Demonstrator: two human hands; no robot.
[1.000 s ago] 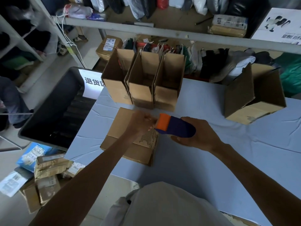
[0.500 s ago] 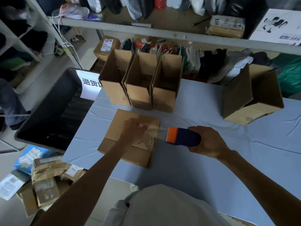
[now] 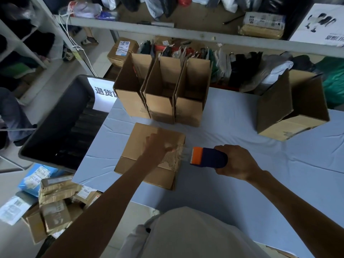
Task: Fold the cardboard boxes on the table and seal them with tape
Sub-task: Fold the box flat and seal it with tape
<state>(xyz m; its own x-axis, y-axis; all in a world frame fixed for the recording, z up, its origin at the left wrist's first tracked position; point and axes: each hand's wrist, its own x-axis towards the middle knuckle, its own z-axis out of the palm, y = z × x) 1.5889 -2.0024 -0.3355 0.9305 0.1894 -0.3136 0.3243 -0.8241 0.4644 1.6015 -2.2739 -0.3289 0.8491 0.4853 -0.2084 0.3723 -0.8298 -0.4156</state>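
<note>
Now right hand (image 3: 236, 162) is clamping tape dispenser (image 3: 209, 158); left hand (image 3: 158, 146) beside it is pinning tape (image 3: 184, 154) on box (image 3: 141, 138), curl unclear. Best keeping tape taut.

The person wears a pale, off-white garment (image 3: 195, 237), softly creased, with a small dark spot near its left edge; left forearm (image 3: 104, 211) and right forearm (image 3: 297, 213) are bare

Table (image 3: 232, 146), pale blue cloth; grey shelf (image 3: 204, 37) ran behind, stocked with bags (image 3: 154, 6); white racking (image 3: 22, 46) stood left; dark bin (image 3: 55, 123) sat alongside; parcels (image 3: 57, 190) lay on pale floor (image 3: 11, 243).
</note>
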